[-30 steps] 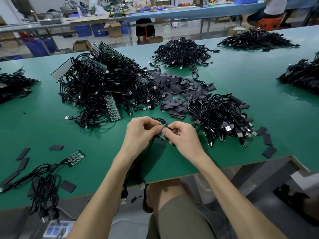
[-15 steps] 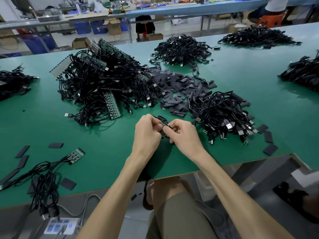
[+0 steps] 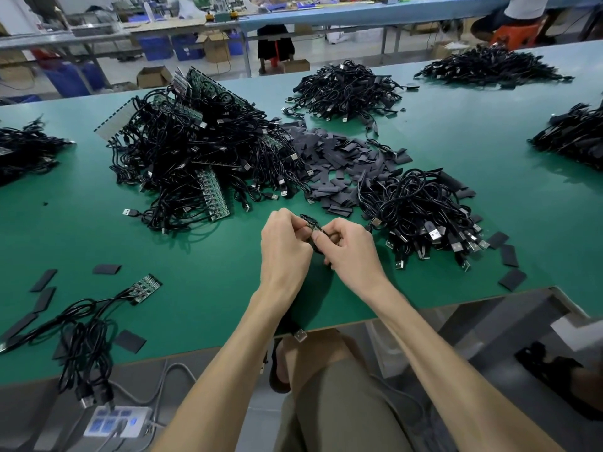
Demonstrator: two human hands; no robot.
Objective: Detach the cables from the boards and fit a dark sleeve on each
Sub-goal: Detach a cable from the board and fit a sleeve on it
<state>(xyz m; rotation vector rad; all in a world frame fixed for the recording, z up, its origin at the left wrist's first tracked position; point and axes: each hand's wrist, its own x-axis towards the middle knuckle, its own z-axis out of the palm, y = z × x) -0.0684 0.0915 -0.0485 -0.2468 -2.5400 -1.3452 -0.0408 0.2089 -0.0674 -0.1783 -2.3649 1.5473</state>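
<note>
Green circuit board is pinched between our left hand and right hand at centre frame; we judge cable-detaching underway, next reaching for the dark sleeves.

Power strip: lying left of the fingers, nearer the viewer.
Cardboard box: sitting far beyond, leftward.
Orange stool: standing far beyond, rightward.

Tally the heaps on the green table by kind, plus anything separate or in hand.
Cable heaps: 6
Sleeve pile: 1
Small bundle with board, front left: 1
Held board, pinched by left hand and right hand: 1
Total: 9
</note>
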